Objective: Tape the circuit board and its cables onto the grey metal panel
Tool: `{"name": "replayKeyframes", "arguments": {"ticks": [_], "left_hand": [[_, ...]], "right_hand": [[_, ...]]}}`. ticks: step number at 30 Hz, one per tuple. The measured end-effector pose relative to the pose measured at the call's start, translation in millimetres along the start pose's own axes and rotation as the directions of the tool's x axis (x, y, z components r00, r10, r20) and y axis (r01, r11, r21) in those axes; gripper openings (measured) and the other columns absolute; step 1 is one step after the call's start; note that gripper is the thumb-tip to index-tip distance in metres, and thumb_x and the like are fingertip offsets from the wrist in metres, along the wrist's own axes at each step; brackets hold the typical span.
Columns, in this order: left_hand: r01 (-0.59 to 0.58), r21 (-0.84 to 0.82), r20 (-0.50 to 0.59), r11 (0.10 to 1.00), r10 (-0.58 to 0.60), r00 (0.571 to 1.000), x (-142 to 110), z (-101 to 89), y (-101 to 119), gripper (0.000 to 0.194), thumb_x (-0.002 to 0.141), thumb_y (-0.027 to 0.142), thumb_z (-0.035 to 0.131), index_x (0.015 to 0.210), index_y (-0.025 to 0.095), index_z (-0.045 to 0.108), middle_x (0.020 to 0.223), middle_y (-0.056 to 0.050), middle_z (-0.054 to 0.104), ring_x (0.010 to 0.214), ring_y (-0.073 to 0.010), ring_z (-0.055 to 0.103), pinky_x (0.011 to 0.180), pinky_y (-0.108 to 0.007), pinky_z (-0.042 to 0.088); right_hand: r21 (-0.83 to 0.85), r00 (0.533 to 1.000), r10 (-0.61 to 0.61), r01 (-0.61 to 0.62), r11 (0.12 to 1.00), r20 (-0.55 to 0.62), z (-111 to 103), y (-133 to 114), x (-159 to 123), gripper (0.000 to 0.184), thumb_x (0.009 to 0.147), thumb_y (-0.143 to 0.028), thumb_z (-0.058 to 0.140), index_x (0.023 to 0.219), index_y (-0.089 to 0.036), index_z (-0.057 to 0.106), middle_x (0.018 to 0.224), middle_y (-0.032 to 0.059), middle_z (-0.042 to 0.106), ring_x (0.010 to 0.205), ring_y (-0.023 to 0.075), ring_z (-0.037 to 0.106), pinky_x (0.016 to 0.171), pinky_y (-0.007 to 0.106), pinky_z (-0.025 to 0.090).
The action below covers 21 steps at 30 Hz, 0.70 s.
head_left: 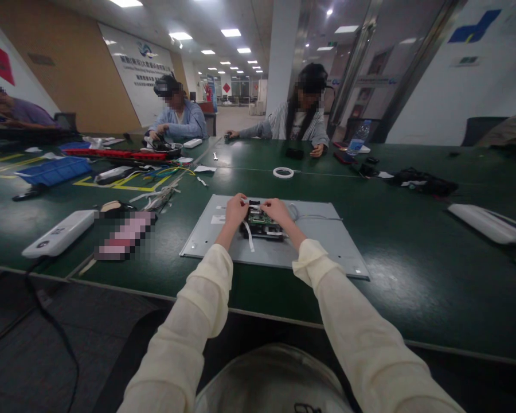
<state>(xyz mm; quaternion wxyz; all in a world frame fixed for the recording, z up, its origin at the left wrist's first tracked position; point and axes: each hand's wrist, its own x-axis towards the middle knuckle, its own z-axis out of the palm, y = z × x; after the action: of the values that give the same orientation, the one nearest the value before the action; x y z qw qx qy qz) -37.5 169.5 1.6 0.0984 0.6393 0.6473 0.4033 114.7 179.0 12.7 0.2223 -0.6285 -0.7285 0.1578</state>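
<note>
A green circuit board (258, 219) in a black frame rests on a grey metal panel (206, 235) in front of me. My left hand (236, 211) is at the board's far left corner, thumb and fingers pinched together. At the far right side, my right hand (277, 211) is also closed, fingertips bent in toward the left hand. Something small and whitish shows between the fingertips, too small to name. A white flat strip (250, 236) hangs from the left side of the board onto the panel. Right of the board, a grey cable (313, 217) runs across the panel.
Left on the green table lie a white power bank (60, 234), a pixelated pink item (126, 235), a wire bundle (161, 198) and a blue tray (54, 171). A tape roll (283, 172) lies beyond the panel. Another white device (490, 223) is at right. Several people sit around the table.
</note>
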Motion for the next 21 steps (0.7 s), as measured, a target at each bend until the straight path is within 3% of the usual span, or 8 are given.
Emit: {"name": "replayKeyframes", "arguments": {"ticks": [10,21], "left_hand": [[-0.067,0.123,0.009,0.99,0.067,0.998,-4,-0.6,0,0.02,0.075,0.012,0.05,0.091,0.018,0.06,0.073,-0.003,0.062,0.073,-0.0173,0.056,0.07,-0.026,0.041],[-0.007,-0.047,-0.059,0.999,0.004,0.998,1,-1.5,-6,0.014,0.077,0.015,0.049,0.087,0.017,0.059,0.074,-0.001,0.062,0.072,-0.0138,0.058,0.069,-0.023,0.042]], "right_hand": [[0.028,0.996,0.084,-0.085,0.996,0.013,2,1,6,0.022,0.072,-0.041,0.059,0.079,-0.024,0.072,0.084,0.0023,0.069,0.084,0.017,0.061,0.066,0.022,0.039],[0.103,0.993,0.111,-0.115,0.988,0.039,4,6,13,0.029,0.074,-0.046,0.055,0.084,-0.024,0.071,0.08,-0.0013,0.067,0.078,0.0131,0.061,0.06,0.019,0.037]]}}
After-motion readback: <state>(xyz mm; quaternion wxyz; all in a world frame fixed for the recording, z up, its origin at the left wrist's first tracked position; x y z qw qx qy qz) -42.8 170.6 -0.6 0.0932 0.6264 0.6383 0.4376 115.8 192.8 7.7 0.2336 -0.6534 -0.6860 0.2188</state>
